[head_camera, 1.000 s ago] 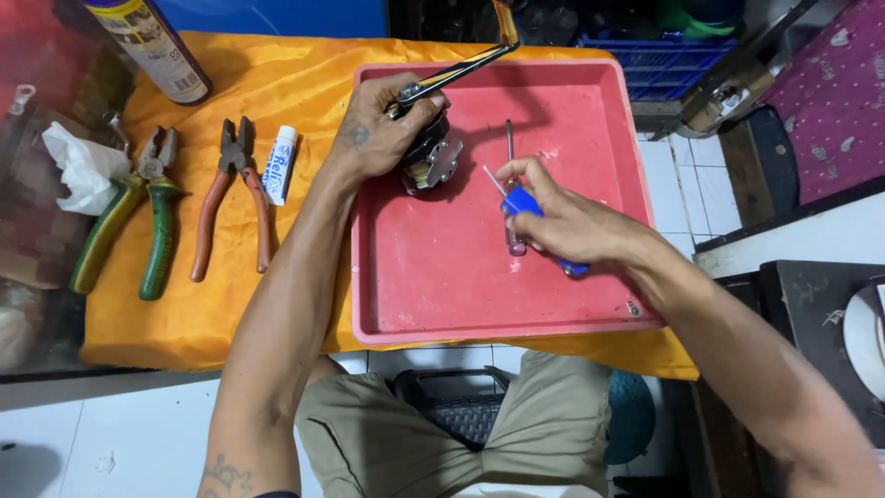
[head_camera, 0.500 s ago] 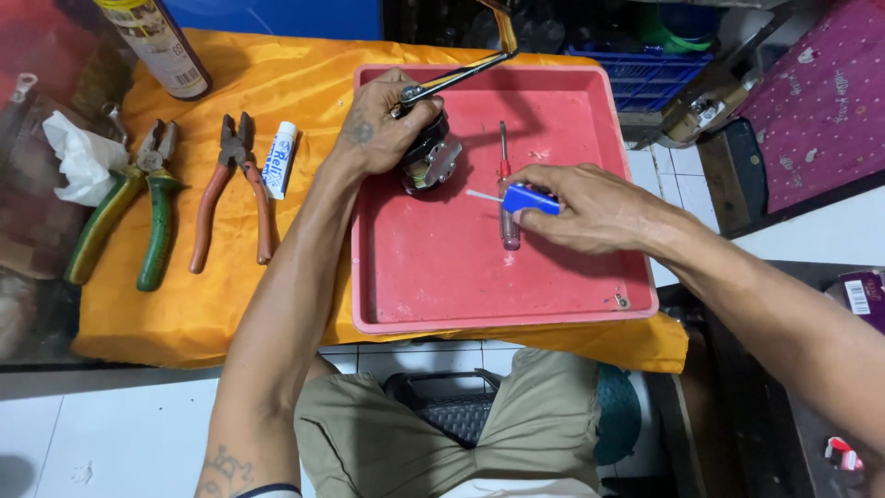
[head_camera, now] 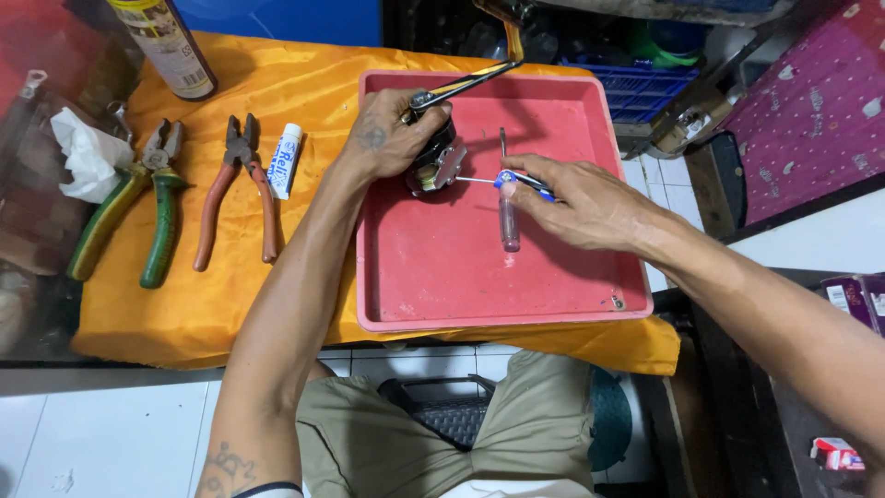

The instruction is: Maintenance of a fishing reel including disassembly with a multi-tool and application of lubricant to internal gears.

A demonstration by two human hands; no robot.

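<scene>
A red plastic tray (head_camera: 442, 277) lies on an orange cloth (head_camera: 184, 304). My left hand (head_camera: 392, 138) grips a small black and metal device (head_camera: 438, 164) inside the tray, near its far left corner. My right hand (head_camera: 576, 203) holds a blue-handled screwdriver (head_camera: 516, 180) whose thin tip points left into the device. A second screwdriver with a clear handle (head_camera: 508, 217) rests in the tray just under my right hand. A dark tool with long handles (head_camera: 466, 85) sticks out past the tray's far edge by my left hand.
On the cloth left of the tray lie red-handled pliers (head_camera: 230, 198), green-handled pliers (head_camera: 138, 217), a small white tube (head_camera: 285, 159) and a crumpled white tissue (head_camera: 83, 152). A spray can (head_camera: 166, 46) stands at the back left. A blue crate (head_camera: 650, 88) sits behind the tray.
My right hand has moved left and up with the blue-handled screwdriver, bringing its tip to the device. My left hand has kept its grip on the device.
</scene>
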